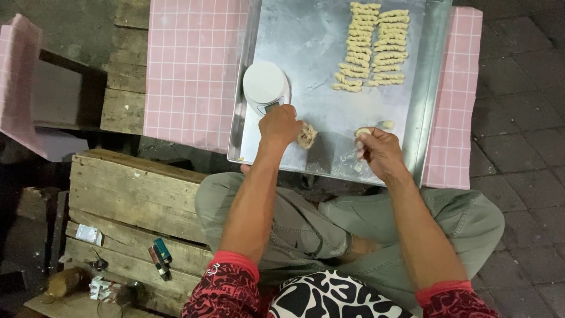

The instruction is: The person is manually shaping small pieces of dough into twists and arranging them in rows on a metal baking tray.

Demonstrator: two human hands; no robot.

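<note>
Pinching a small dough piece [363, 132] in the right hand [381, 154] near the metal tray [436, 88]'s front edge, while the left hand [280, 125] closes on the dough lump [306, 136] beside the white scale [265, 86], the person could, judging by how near that edge lies, drop dough off it

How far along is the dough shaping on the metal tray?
Done: two rows of twisted dough pieces lie on the flat metal tray. In hand: the right hand pinches a small pale dough bit. Left: the ragged dough lump at the left hand.
</note>
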